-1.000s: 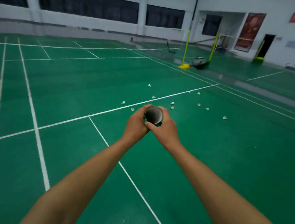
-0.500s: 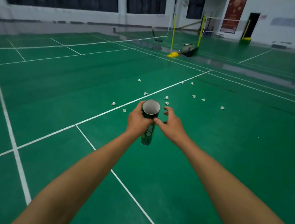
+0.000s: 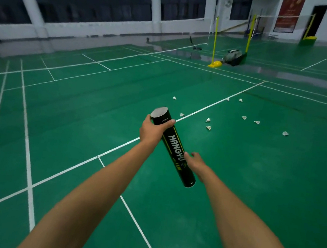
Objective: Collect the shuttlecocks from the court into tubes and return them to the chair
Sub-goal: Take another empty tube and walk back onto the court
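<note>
Green court floor (image 3: 255,179), white lines. Black tube (image 3: 174,144) held tilted in the air, left grip (image 3: 152,129) wrapped round its upper end; right grip (image 3: 194,164) loose-fingered just beside its lower half, contact unclear. Shuttlecocks (image 3: 208,127) lie scattered on the floor beyond.

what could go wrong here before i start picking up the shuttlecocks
1. The tube is tilted and only the left hand clearly grips it, near its upper end; the right hand just meets the lower part, so it might slip.
2. Shuttlecocks lie scattered on the court ahead; walking in, one could get stepped on and crushed.
</note>
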Motion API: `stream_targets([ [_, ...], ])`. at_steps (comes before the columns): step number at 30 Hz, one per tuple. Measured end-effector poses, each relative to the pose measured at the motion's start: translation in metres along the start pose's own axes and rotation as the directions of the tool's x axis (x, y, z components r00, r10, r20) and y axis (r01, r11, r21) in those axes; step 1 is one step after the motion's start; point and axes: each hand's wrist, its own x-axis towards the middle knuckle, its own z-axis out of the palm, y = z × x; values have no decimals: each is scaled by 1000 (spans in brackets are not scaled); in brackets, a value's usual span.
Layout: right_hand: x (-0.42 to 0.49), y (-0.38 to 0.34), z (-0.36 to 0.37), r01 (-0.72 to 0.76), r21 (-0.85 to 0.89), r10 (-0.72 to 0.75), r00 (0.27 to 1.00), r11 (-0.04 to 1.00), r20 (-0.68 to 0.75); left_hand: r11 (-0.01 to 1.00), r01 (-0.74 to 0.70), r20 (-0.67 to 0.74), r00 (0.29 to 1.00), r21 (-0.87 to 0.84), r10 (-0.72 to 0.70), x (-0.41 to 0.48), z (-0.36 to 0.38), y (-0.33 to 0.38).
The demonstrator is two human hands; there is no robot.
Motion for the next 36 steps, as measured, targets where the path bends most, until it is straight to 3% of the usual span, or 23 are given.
stream_targets([
  [6, 93, -81, -17, 204, 62, -199, 976, 977, -87, 992, -66, 44, 997, 112, 62, 93, 73, 0],
  [14, 271, -122, -63, 284, 9, -281, 953, 959, -112, 983, -123, 128, 986, 135, 105, 257, 188, -30],
  [17, 343, -132, -87, 274, 9, -270, 953, 962, -137, 978, -154, 235, 965, 139, 118, 325, 237, -34],
  [22, 457, -163, -152, 293, -59, -298, 924, 954, -240, 960, -272, 476, 853, 60, 212, 426, 320, -29],
  [29, 591, -187, -222, 410, -180, -447, 841, 894, -303, 891, -454, 464, 786, -14, 408, 542, 423, -35],
  [36, 748, -217, -277, 470, -304, -556, 752, 829, -354, 845, -534, 355, 782, -46, 513, 668, 528, -38],
])
